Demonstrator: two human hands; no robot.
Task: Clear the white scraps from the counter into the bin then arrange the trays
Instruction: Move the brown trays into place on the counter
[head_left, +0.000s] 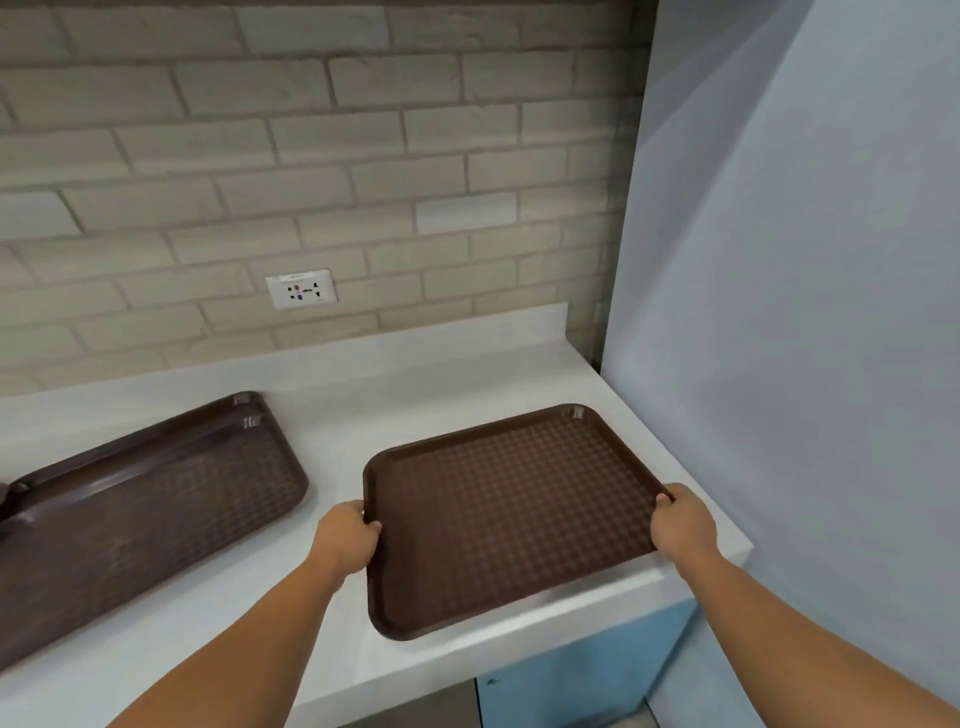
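between my left hand (345, 538) and right hand (683, 525): tray (514, 514), brown hard plastic by the look, floor stamped in a fine woven texture, rim smooth with a dull sheen. out past the left grip: stacked trays (156, 499), same plastic, darker, same texture. under the grip: counter (441, 374), white, smooth, satin glare. beyond the grip: brick wall (311, 156), pale, rough, matt; socket plate (301, 289), smooth white plastic. right of the right grip: grey panel (805, 312), flat, matt. below: cabinet front (587, 680), pale blue, smooth.

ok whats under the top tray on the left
A second brown tray: only its far rim and corner show past the top tray. The rest is covered, so anything beneath the stack cannot be seen.
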